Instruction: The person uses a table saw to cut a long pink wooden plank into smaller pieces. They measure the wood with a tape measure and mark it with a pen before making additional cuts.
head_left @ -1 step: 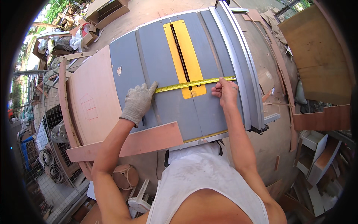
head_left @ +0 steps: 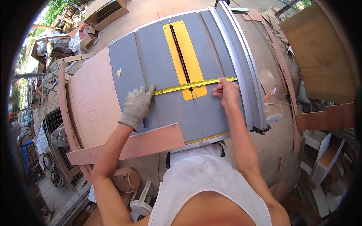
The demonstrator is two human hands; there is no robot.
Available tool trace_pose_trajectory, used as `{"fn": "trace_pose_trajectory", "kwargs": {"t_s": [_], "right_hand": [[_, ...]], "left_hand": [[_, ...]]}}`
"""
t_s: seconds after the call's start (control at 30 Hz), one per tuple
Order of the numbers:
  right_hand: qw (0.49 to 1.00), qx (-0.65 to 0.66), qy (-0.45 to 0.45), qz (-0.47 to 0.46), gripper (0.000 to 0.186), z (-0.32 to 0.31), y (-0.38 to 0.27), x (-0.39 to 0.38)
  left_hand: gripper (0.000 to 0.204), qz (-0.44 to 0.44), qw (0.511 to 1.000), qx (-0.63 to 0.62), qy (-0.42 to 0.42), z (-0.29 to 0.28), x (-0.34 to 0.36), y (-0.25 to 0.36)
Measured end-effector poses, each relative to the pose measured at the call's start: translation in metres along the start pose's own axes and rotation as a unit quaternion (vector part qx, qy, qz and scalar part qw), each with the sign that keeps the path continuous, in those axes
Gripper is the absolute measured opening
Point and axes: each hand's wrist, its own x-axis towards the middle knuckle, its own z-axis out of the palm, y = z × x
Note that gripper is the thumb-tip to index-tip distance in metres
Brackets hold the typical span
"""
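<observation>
A yellow tape measure [head_left: 177,87] lies stretched across the grey table saw top [head_left: 162,113], crossing the yellow insert plate [head_left: 184,49] near its close end. My left hand [head_left: 137,105], in a grey knit glove, is closed at the tape's left end; the tape's case is hidden under it. Bare, my right hand [head_left: 228,91] pinches the blade near its right end. That end reaches the silver rip fence [head_left: 241,86], and whether it touches cannot be made out. The dark slot in the insert passes beneath the tape.
A reddish board [head_left: 151,141] lies along the saw's front left edge. Left of the saw is a plywood panel [head_left: 90,98] with red pencil lines. A round wooden stool [head_left: 126,179] stands below. Wood strips and drawer parts [head_left: 316,141] lie at the right; wire mesh fencing is at the left.
The whole picture has shifted slightly. Both hands keep their places on the tape, which still lies across the saw.
</observation>
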Motion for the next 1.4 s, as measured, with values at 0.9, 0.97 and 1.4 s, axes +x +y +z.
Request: {"fn": "trace_pose_trajectory", "kwargs": {"t_s": [0.9,0.97,1.4], "right_hand": [[0.881,-0.465,-0.026,-0.082,0.079,-0.207,0.111,-0.130],[0.926,-0.374,-0.017,-0.055,0.079,-0.194,0.126,-0.122],[0.821,-0.489,0.048,-0.290,0.055,-0.185,0.166,-0.066]], "left_hand": [[0.013,-0.032,0.983,-0.079,0.160,0.039,0.012,0.017],[0.026,0.027,0.996,0.008,0.080,0.042,0.013,0.016],[0.031,0.012,0.999,0.023,0.019,0.047,-0.007,0.026]]}}
